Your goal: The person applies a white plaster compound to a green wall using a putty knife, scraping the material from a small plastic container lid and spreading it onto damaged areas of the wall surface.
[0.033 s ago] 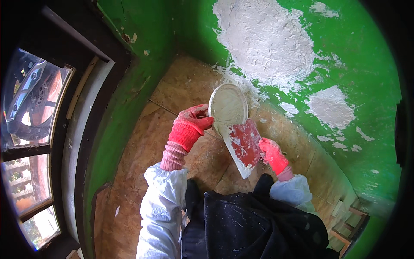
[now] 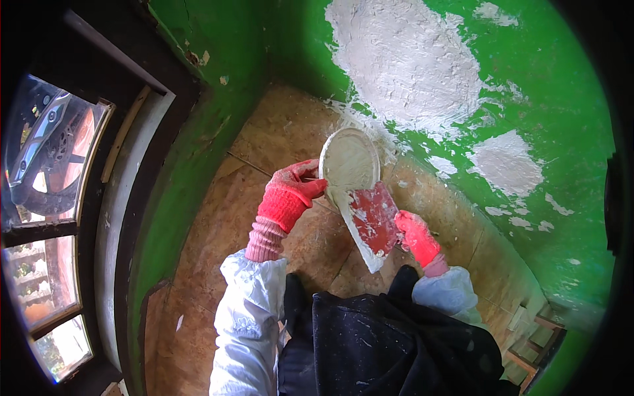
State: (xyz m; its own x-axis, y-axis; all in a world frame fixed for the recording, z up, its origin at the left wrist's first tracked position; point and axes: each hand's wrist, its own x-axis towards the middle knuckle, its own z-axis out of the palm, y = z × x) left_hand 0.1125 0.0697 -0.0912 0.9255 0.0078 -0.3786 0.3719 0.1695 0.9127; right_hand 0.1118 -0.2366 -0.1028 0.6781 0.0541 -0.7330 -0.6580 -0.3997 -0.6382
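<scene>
My left hand [image 2: 288, 193], in a red work glove caked with white, pinches the left side of a round white tub [image 2: 323, 164]. Pale plaster [image 2: 348, 162] coats the inside of the tub. In my right hand [image 2: 417, 236], also gloved in red, is a flat red plastering trowel [image 2: 375, 218] smeared with plaster. The blade's upper end meets the near rim of the tub. A thick strip of white plaster [image 2: 356, 234] runs along the blade's left edge to a point. The trowel's grip is mostly hidden by my fingers.
A green wall [image 2: 561, 86] with rough white plaster patches [image 2: 409, 59] stands ahead and right. Brown tiled floor [image 2: 205, 257] lies below, with plaster splatter by the wall. At left is a dark-framed window [image 2: 49, 270]; a wooden rack-like piece [image 2: 538, 350] sits lower right.
</scene>
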